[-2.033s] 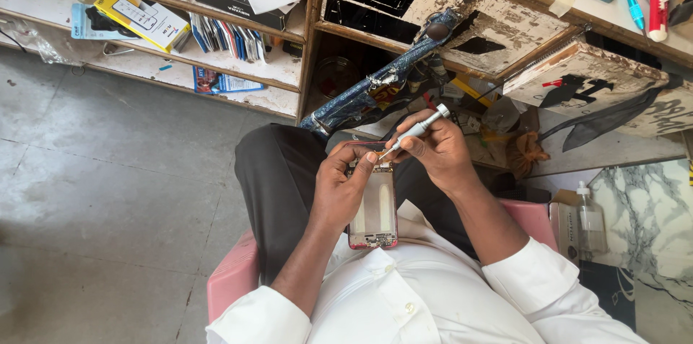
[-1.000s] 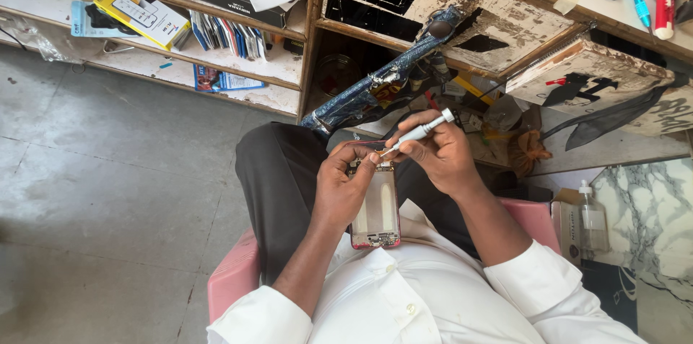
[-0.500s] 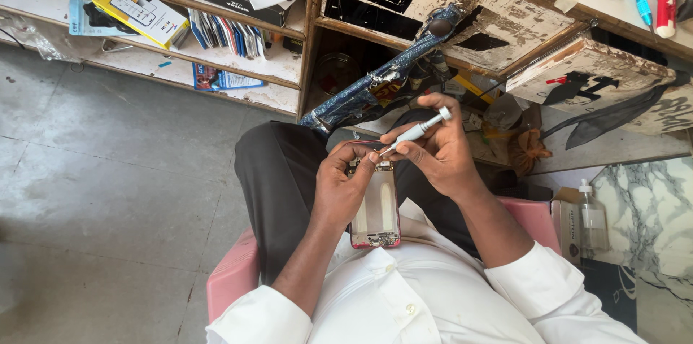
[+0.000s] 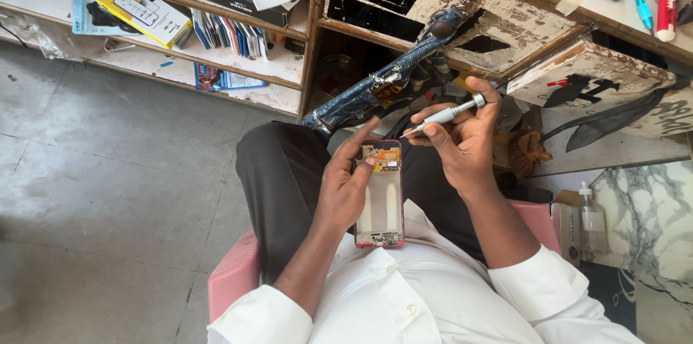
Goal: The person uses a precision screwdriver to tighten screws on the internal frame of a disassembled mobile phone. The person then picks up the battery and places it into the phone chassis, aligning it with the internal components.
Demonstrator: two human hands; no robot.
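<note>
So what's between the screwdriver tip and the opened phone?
In the head view, nothing: the screwdriver tip hangs just off the phone, held by the left hand. Right hand grips the tool.

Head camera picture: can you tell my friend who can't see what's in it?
A seated person's left hand holds an opened phone with a red frame, while the right hand holds a small silver screwdriver near its top. Cluttered wooden shelves stand ahead.
</note>
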